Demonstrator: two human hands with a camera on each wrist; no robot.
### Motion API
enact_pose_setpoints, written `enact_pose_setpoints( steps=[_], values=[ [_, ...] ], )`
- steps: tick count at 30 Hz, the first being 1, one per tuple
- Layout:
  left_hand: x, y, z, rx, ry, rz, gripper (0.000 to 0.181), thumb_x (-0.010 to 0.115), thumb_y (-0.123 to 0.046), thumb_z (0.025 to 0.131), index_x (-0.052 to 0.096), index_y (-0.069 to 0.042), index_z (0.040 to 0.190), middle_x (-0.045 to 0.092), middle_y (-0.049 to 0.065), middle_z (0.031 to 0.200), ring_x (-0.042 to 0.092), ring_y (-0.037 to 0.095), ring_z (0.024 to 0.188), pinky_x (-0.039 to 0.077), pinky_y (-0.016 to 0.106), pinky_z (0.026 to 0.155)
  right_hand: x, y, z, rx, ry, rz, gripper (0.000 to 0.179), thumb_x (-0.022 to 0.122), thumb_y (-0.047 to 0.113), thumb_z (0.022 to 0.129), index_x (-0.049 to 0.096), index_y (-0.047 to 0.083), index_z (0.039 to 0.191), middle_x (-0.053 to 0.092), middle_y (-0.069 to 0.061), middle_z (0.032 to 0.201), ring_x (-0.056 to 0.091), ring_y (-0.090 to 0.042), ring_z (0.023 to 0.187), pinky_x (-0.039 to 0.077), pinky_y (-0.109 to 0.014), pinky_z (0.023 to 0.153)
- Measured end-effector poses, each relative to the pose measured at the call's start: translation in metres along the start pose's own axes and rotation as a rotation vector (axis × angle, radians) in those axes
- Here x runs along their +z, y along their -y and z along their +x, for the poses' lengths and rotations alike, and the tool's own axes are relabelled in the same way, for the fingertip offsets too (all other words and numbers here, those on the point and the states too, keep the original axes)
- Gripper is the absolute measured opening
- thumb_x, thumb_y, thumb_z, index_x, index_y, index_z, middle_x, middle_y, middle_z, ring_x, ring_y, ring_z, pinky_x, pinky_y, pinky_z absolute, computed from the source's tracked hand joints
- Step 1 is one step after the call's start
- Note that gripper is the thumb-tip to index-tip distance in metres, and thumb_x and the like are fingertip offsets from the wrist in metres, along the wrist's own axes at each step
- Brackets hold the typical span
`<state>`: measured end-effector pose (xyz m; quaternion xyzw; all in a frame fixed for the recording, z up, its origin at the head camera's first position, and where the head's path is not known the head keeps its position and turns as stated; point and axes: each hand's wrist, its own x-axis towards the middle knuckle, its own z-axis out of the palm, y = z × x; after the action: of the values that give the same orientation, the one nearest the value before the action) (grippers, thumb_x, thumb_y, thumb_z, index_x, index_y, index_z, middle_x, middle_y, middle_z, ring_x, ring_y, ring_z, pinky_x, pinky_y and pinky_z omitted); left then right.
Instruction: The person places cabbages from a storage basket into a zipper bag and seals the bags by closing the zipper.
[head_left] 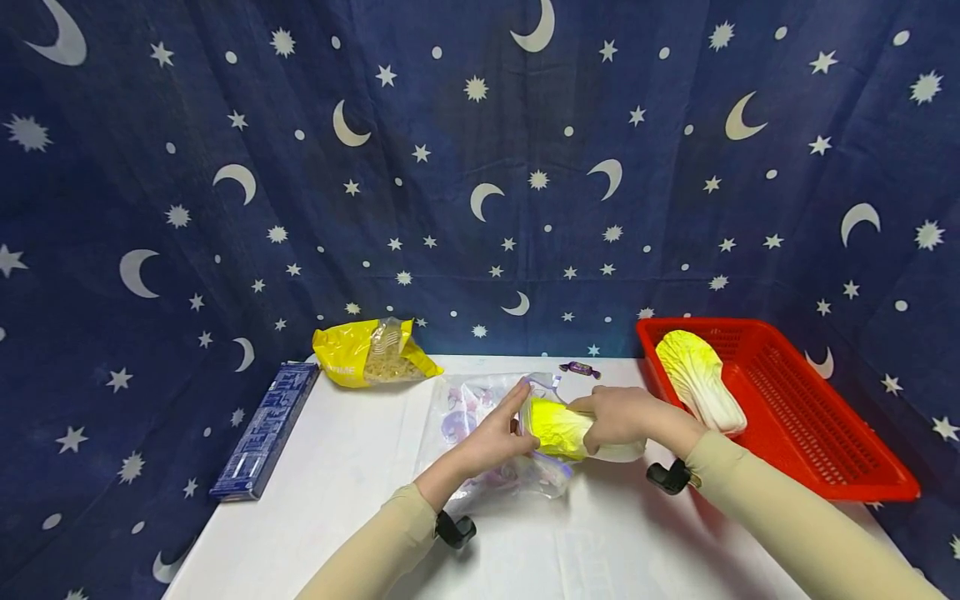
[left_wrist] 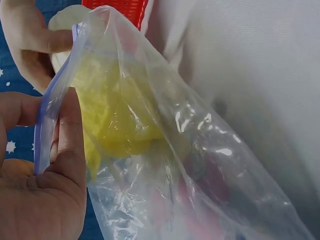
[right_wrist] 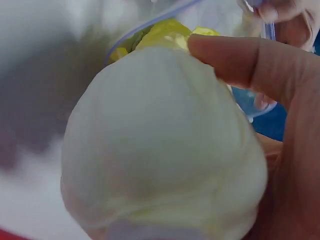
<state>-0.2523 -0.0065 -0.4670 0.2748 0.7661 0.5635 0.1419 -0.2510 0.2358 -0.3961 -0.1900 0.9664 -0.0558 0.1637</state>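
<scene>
A napa cabbage (head_left: 558, 429) with yellow leaves and a white base lies across the mouth of a clear zip bag (left_wrist: 200, 150). Its leafy end is inside the bag, seen through the plastic in the left wrist view, while the white base sticks out to the right. My right hand (head_left: 621, 417) grips the cabbage near its base, thumb along the side in the right wrist view. With my left hand (head_left: 491, 440) I hold the bag's purple zip edge (left_wrist: 45, 120) between thumb and fingers, keeping the mouth spread.
A second cabbage (head_left: 701, 379) leans in a red plastic basket (head_left: 810, 400) at the right. Behind the bag lies a small purple-wrapped candy (head_left: 581, 369). A yellow food packet (head_left: 352, 354) sits at the back left, and a long blue box (head_left: 266, 429) along the left table edge.
</scene>
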Motion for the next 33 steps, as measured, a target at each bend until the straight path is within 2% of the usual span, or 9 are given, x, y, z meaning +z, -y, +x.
enact_pose_setpoints(
  steps=[4,9,14,16,21,22,26,30,33],
  values=[
    [0.002,0.002,-0.001,0.004,0.012,-0.036,0.094,0.07,-0.001,0.086,0.018,-0.007,0.164,0.007,0.003,0.172,0.054,0.011,0.078,0.054,0.02,0.07,-0.004,-0.008,0.004,-0.008,0.023,0.195,0.06,0.076,0.031,0.072,0.068,0.022,0.131,0.066,-0.001,0.103,0.057,-0.023,0.088,0.05,-0.042,0.076],
    [0.006,0.003,-0.001,-0.015,0.035,-0.077,0.095,0.068,0.003,0.087,0.015,-0.01,0.165,0.004,-0.001,0.172,0.06,0.012,0.077,0.058,0.024,0.071,-0.001,-0.017,0.005,-0.024,0.028,0.451,0.06,0.073,0.03,0.077,0.066,0.011,0.133,0.067,-0.005,0.11,0.059,-0.022,0.091,0.052,-0.036,0.08],
    [0.008,0.003,0.0,-0.016,0.024,-0.024,0.096,0.069,0.0,0.086,0.015,-0.012,0.165,0.004,0.0,0.172,0.057,0.011,0.075,0.056,0.022,0.071,0.004,-0.022,0.006,0.006,0.067,0.694,0.056,0.068,0.032,0.085,0.064,0.009,0.136,0.067,-0.008,0.104,0.063,-0.022,0.083,0.054,-0.032,0.07],
    [0.009,0.002,0.0,-0.012,0.017,-0.001,0.097,0.07,-0.001,0.085,0.016,-0.013,0.165,0.005,0.0,0.172,0.057,0.008,0.083,0.056,0.021,0.072,0.006,-0.023,0.007,0.033,0.086,0.783,0.054,0.067,0.033,0.087,0.064,0.009,0.136,0.067,-0.009,0.099,0.064,-0.022,0.078,0.054,-0.031,0.065],
    [0.011,0.001,0.0,-0.002,0.022,-0.047,0.096,0.068,0.001,0.085,0.016,-0.014,0.165,0.004,0.002,0.172,0.061,0.01,0.09,0.059,0.025,0.074,0.012,-0.026,0.008,0.11,0.127,0.999,0.054,0.065,0.033,0.09,0.06,0.008,0.137,0.066,-0.011,0.094,0.065,-0.022,0.076,0.056,-0.032,0.063],
    [0.012,0.001,0.0,-0.004,0.028,-0.065,0.097,0.067,0.002,0.086,0.016,-0.015,0.165,0.003,0.002,0.172,0.062,0.013,0.082,0.06,0.027,0.073,0.013,-0.026,0.008,0.125,0.136,1.04,0.055,0.065,0.033,0.09,0.059,0.008,0.138,0.065,-0.011,0.094,0.065,-0.022,0.077,0.057,-0.032,0.063],
    [0.013,0.0,0.0,-0.013,0.027,-0.078,0.097,0.068,0.001,0.087,0.013,-0.014,0.166,0.001,0.002,0.172,0.063,0.012,0.087,0.06,0.027,0.074,0.016,-0.027,0.009,0.159,0.185,1.166,0.058,0.061,0.034,0.092,0.051,0.005,0.141,0.064,-0.012,0.099,0.065,-0.023,0.083,0.058,-0.035,0.069],
    [0.014,-0.001,0.0,0.014,0.01,-0.025,0.096,0.068,0.0,0.087,0.012,-0.011,0.165,0.001,0.004,0.172,0.059,0.009,0.083,0.056,0.02,0.071,0.019,-0.028,0.011,0.181,0.227,1.278,0.059,0.059,0.034,0.094,0.046,0.004,0.143,0.064,-0.013,0.105,0.064,-0.024,0.089,0.059,-0.039,0.076],
    [0.015,0.0,-0.001,0.039,-0.009,0.013,0.096,0.068,0.0,0.087,0.013,-0.007,0.164,0.002,0.006,0.172,0.057,0.009,0.083,0.053,0.018,0.069,0.021,-0.029,0.012,0.204,0.258,1.356,0.058,0.059,0.035,0.095,0.045,0.003,0.14,0.064,-0.013,0.106,0.066,-0.022,0.087,0.061,-0.037,0.076]
  ],
)
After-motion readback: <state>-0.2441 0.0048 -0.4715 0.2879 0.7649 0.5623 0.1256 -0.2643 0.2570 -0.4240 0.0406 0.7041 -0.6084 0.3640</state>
